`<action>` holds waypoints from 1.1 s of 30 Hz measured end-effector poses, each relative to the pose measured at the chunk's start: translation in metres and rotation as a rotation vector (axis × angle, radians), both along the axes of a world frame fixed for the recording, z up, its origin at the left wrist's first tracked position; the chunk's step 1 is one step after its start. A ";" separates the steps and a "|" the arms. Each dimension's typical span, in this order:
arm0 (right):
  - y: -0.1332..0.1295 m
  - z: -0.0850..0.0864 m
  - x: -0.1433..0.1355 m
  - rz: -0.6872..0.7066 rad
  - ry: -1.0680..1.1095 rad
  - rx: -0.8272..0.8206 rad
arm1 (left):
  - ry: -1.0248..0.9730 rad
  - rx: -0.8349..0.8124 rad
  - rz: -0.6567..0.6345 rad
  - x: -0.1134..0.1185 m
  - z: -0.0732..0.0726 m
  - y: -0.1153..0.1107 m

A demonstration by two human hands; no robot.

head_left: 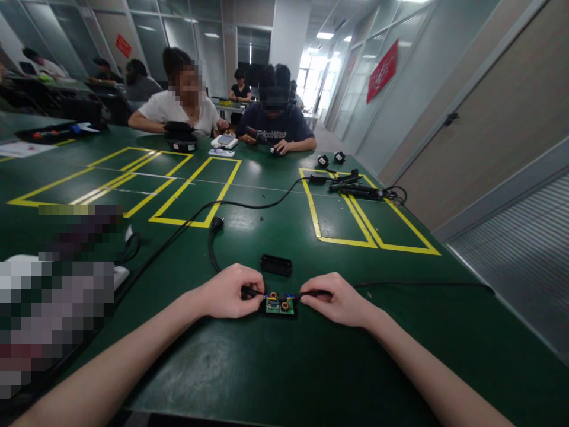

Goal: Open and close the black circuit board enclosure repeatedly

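Circuit board (280,306), green with two copper-coloured coils on it, lies in a shallow black case (281,316) on the green bench (249,367), between the person's two hands and close in front of them. The left hand (234,292) pinches a left cord (251,292), black, between thumb and fingers, just beside the board's left end, where thin coloured wires show. The right hand (336,300) pinches a right cord (316,293), also black, at the opposite end; blue wire shows there too. Whether either hand touches the case itself, I cannot tell.

Just beyond the board sits a black cover (276,265), apart from both hands. A black plug (216,224) rests farther off to the left, its lead running down behind the left hand. A long black cable (249,206) crosses the bench toward a cluster of dark gear (364,190) at the far right, which lies over rectangles of yellow tape (347,242).

Across the bench sit two other people, one in a white top (153,110), the other in a dark shirt (267,127) with hands on a small object (276,152).
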State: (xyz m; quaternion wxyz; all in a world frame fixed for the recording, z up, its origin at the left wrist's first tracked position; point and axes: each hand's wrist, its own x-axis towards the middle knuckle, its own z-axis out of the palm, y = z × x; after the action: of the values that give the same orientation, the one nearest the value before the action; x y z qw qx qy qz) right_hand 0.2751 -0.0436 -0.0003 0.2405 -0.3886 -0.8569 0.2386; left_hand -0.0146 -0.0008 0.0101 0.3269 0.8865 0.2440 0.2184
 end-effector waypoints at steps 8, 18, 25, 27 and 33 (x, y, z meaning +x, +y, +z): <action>0.004 -0.003 0.000 -0.029 -0.068 0.054 | 0.118 0.184 0.078 -0.002 0.002 0.002; 0.003 -0.002 0.000 -0.034 -0.004 -0.030 | 0.108 0.197 0.103 -0.002 -0.002 0.005; 0.006 -0.012 0.001 0.015 0.029 0.051 | 0.092 0.140 0.044 0.000 -0.003 0.004; 0.007 -0.012 0.001 0.048 0.026 0.072 | 0.091 0.135 0.035 0.000 -0.002 0.003; 0.005 -0.003 -0.001 0.104 -0.040 0.200 | 0.112 0.152 0.028 0.000 -0.002 0.002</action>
State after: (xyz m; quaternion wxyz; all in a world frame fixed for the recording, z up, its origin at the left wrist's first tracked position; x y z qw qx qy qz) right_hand 0.2737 -0.0384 -0.0035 0.2482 -0.3224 -0.9001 0.1561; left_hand -0.0145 0.0017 0.0085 0.2414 0.9161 0.2569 0.1911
